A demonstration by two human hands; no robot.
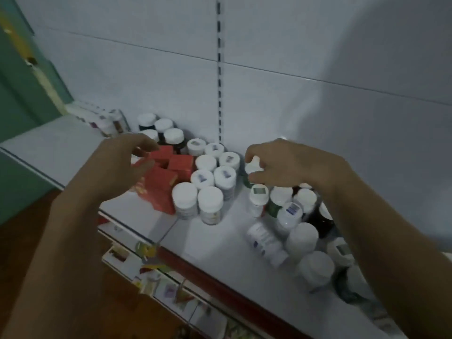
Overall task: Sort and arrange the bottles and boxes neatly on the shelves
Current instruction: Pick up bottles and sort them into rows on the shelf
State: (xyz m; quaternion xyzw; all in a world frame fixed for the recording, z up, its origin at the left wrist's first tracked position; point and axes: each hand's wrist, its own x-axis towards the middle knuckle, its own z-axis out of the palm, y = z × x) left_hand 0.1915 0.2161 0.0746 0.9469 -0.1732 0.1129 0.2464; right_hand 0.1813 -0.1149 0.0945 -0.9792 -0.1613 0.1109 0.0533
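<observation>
On the white shelf stands a cluster of red boxes. My left hand is over its far left, thumb and fingers closed around one red box. Right of the boxes, several white-capped bottles stand in tidy rows, with dark white-capped bottles behind. My right hand pinches the cap of a white-capped bottle at the back edge of a loose jumble of bottles. One white bottle lies on its side.
The white back panel with its slotted upright rises just behind the bottles. More small bottles and boxes sit at the far left of the shelf. A lower shelf holds coloured packs. Bare shelf shows between the two bottle groups.
</observation>
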